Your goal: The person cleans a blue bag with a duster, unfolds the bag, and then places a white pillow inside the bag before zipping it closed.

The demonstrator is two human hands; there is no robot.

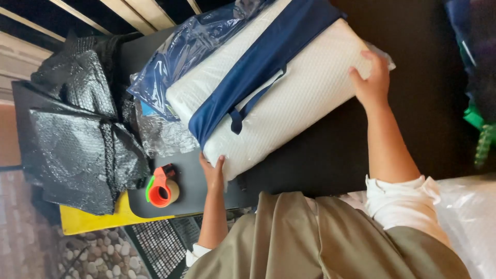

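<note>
A white quilted pillow (289, 98) with a navy blue band and strap lies in clear plastic on the dark table (330, 160). My left hand (213, 174) grips its near lower corner, fingers pressed against the plastic. At the pillow's other end, my right hand (371, 80) holds the edge with the fingers curled over it. A blue clear-plastic bag (186, 46) lies partly under the pillow's far side.
An orange and green tape dispenser (161, 189) sits just left of my left hand. Black bubble wrap (77, 134) is heaped at the left. A yellow board (88, 221) sticks out below it. White plastic wrap (471, 217) lies at the lower right.
</note>
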